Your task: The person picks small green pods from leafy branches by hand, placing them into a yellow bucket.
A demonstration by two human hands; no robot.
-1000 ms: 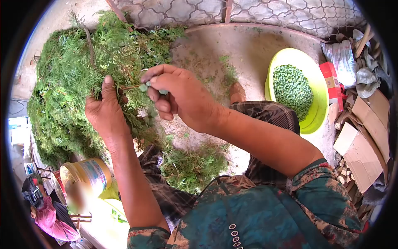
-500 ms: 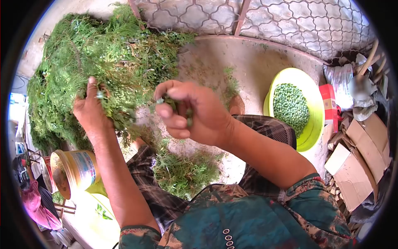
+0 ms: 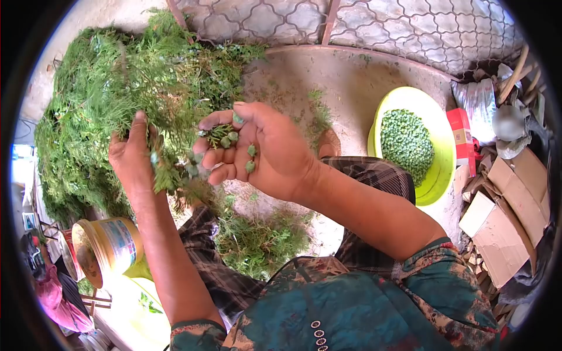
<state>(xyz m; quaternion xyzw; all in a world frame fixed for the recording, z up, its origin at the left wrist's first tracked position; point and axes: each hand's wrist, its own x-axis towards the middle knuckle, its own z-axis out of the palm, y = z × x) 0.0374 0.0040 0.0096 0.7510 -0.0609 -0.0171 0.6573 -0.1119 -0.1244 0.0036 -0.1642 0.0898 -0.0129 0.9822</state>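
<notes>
My left hand (image 3: 132, 158) grips a leafy conifer branch (image 3: 170, 167), thumb raised along its stems; small bluish-green cones hang among the sprays. Beside it, my right hand (image 3: 278, 149) is turned palm up with the fingers loosely curled. Several small green cones (image 3: 250, 166) and a bit of green sprig (image 3: 218, 133) lie in its palm and on its fingers. Behind both hands rises a large pile of cut conifer branches (image 3: 82, 126). Further right, a yellow-green basin (image 3: 440, 181) holds a heap of similar green cones (image 3: 407, 146).
Loose green clippings (image 3: 260, 240) lie on the floor between my legs. A yellow bucket (image 3: 105, 248) lies tipped at the left, near another bright container (image 3: 132, 310). Flattened cardboard (image 3: 497, 234) and a red box (image 3: 461, 140) are at the right. A metal lattice (image 3: 398, 29) spans the back.
My right hand has moved left toward the branch and its fingers have uncurled, showing the cones in the palm. My left hand keeps its hold on the branch, shifted slightly.
</notes>
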